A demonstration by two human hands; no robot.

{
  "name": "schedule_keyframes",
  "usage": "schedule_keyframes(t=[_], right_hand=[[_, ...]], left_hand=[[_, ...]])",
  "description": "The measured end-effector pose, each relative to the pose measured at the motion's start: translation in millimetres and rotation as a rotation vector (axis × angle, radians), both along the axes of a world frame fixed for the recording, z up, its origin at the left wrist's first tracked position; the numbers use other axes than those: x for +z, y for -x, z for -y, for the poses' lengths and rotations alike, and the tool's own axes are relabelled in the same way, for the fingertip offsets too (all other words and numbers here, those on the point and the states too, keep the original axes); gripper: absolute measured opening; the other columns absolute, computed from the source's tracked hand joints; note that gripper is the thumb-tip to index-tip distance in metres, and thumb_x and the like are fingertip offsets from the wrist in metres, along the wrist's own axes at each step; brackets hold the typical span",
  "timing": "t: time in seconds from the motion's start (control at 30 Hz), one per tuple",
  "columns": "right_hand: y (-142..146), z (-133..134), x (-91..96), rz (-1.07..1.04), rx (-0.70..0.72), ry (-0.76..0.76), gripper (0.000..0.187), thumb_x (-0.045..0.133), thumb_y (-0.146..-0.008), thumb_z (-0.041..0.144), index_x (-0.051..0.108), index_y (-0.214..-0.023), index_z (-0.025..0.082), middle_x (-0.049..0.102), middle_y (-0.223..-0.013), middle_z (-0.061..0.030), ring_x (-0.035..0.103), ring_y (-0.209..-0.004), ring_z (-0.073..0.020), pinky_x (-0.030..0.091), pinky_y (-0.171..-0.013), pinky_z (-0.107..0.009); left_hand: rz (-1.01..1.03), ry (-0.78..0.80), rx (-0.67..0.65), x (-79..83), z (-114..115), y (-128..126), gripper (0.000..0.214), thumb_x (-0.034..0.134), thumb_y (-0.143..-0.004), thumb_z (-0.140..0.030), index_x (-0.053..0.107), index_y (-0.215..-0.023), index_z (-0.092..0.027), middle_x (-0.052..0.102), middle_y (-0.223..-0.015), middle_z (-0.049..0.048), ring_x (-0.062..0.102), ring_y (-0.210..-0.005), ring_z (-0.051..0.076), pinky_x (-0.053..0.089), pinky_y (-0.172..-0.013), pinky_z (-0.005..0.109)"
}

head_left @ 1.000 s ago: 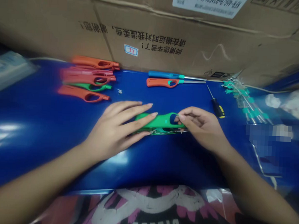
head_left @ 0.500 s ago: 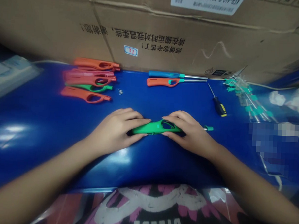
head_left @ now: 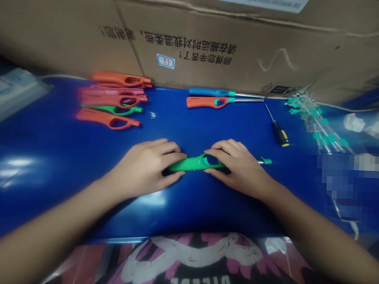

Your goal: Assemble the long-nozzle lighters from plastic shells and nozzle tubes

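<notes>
A green long-nosed lighter [head_left: 192, 163] lies level between both hands, just above or on the blue table. My left hand [head_left: 154, 163] is closed round its handle end, thumb on the near side and fingers on the far side. My right hand [head_left: 238, 167] grips the front part beside the trigger opening, where a teal trigger shows. Past the right hand sticks out a short metal tube with a teal piece [head_left: 265, 161] at its tip. Part of the lighter's front is hidden under the right fingers.
Orange, red and green lighter shells [head_left: 110, 118] lie at the left. Two lighters with metal tubes [head_left: 206, 102] lie by the cardboard box [head_left: 195, 16]. A screwdriver [head_left: 280, 133] and teal-fitted metal tubes [head_left: 323, 127] are at the right. Tiny metal bits [head_left: 152, 115] sit near the shells.
The teal trigger now shows in the lighter's opening, which looked mostly dark before. My right hand has shifted slightly left; both hands keep their grip.
</notes>
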State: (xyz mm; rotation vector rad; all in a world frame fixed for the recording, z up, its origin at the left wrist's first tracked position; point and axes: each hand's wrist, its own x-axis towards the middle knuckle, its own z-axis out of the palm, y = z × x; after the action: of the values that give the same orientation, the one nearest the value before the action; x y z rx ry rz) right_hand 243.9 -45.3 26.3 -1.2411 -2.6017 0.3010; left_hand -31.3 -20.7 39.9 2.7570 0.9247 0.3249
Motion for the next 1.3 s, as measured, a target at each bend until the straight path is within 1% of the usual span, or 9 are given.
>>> schedule_keyframes(t=[0.13, 0.3, 0.37, 0.53, 0.67, 0.9, 1.03, 1.17, 1.3], right_hand=[[0.7, -0.4, 0.0, 0.008, 0.007, -0.018, 0.041, 0.056, -0.099, 0.045, 0.061, -0.129, 0.018, 0.063, -0.121, -0.0111, 0.057, -0.107, -0.0258, 0.045, -0.086, -0.04], [-1.1, -0.1, 0.6, 0.072, 0.046, -0.079, 0.041, 0.054, -0.1, 0.041, 0.061, -0.131, 0.015, 0.066, -0.118, -0.0127, 0.06, -0.102, -0.0264, 0.046, -0.084, -0.041], [-2.6, -0.2, 0.6, 0.05, 0.06, -0.093, 0.038, 0.054, -0.1, 0.037, 0.062, -0.129, 0.015, 0.068, -0.116, -0.0127, 0.062, -0.101, -0.0262, 0.048, -0.085, -0.041], [-4.9, -0.5, 1.4, -0.111, 0.036, -0.075, 0.023, 0.053, -0.1, 0.028, 0.066, -0.115, 0.017, 0.073, -0.105, -0.0101, 0.067, -0.098, -0.0237, 0.053, -0.088, -0.04], [-6.1, 0.4, 1.4, -0.202, 0.042, -0.057, 0.02, 0.053, -0.101, 0.03, 0.067, -0.107, 0.017, 0.072, -0.099, -0.0096, 0.067, -0.092, -0.0218, 0.056, -0.082, -0.036], [-5.6, 0.6, 3.0, -0.215, 0.07, -0.05, 0.019, 0.053, -0.101, 0.03, 0.067, -0.104, 0.017, 0.073, -0.096, -0.0089, 0.067, -0.088, -0.0213, 0.056, -0.079, -0.035], [-8.2, -1.7, 7.9, -0.241, 0.0, 0.0, 0.015, 0.057, -0.099, 0.031, 0.066, -0.106, 0.021, 0.072, -0.103, -0.0074, 0.068, -0.095, -0.0202, 0.055, -0.085, -0.033], [-15.2, -4.3, 9.0, -0.236, -0.058, -0.03, 0.015, 0.066, -0.094, 0.034, 0.066, -0.1, 0.021, 0.073, -0.096, -0.0062, 0.07, -0.088, -0.0206, 0.055, -0.077, -0.033], [-17.1, -6.0, 7.6, -0.189, -0.056, -0.059, 0.016, 0.063, -0.096, 0.036, 0.067, -0.098, 0.021, 0.075, -0.094, -0.0056, 0.071, -0.085, -0.0208, 0.053, -0.076, -0.034]], left_hand=[[-0.024, -0.031, 0.0, -0.1, 1.6, 0.2, 0.029, 0.059, -0.096, -0.039, 0.069, -0.117, -0.022, 0.069, -0.107, 0.0037, 0.066, -0.093, 0.021, 0.052, -0.075, 0.033], [-0.088, -0.182, -0.025, -1.2, 4.9, -3.7, 0.028, 0.058, -0.096, -0.036, 0.068, -0.115, -0.017, 0.07, -0.102, 0.0057, 0.066, -0.088, 0.023, 0.05, -0.067, 0.033], [-0.082, -0.2, -0.031, -2.4, 5.0, -4.5, 0.029, 0.056, -0.097, -0.035, 0.067, -0.116, -0.016, 0.071, -0.102, 0.0067, 0.066, -0.089, 0.023, 0.05, -0.067, 0.033], [-0.03, -0.114, -0.016, -4.9, 2.6, -4.0, 0.032, 0.045, -0.104, -0.038, 0.065, -0.115, -0.017, 0.07, -0.098, 0.0063, 0.067, -0.086, 0.02, 0.051, -0.072, 0.031], [0.039, -0.016, -0.032, -3.8, 3.4, -5.1, 0.032, 0.043, -0.105, -0.038, 0.066, -0.113, -0.016, 0.07, -0.097, 0.0068, 0.068, -0.087, 0.02, 0.052, -0.074, 0.03], [0.11, 0.048, -0.054, -4.6, 4.6, -5.4, 0.03, 0.046, -0.104, -0.035, 0.067, -0.113, -0.015, 0.071, -0.096, 0.007, 0.068, -0.089, 0.021, 0.053, -0.078, 0.032], [0.116, 0.03, -0.033, -3.8, 0.5, -2.2, 0.03, 0.047, -0.103, -0.035, 0.067, -0.113, -0.015, 0.071, -0.097, 0.0079, 0.068, -0.089, 0.021, 0.053, -0.079, 0.032], [0.115, 0.003, -0.023, -1.1, -3.6, 0.4, 0.03, 0.046, -0.103, -0.035, 0.067, -0.112, -0.016, 0.071, -0.097, 0.0083, 0.068, -0.09, 0.022, 0.053, -0.08, 0.033], [0.064, 0.114, 0.01, -0.3, -2.5, -1.3, 0.032, 0.043, -0.104, -0.04, 0.065, -0.109, -0.016, 0.07, -0.097, 0.0083, 0.067, -0.089, 0.023, 0.053, -0.078, 0.034]])
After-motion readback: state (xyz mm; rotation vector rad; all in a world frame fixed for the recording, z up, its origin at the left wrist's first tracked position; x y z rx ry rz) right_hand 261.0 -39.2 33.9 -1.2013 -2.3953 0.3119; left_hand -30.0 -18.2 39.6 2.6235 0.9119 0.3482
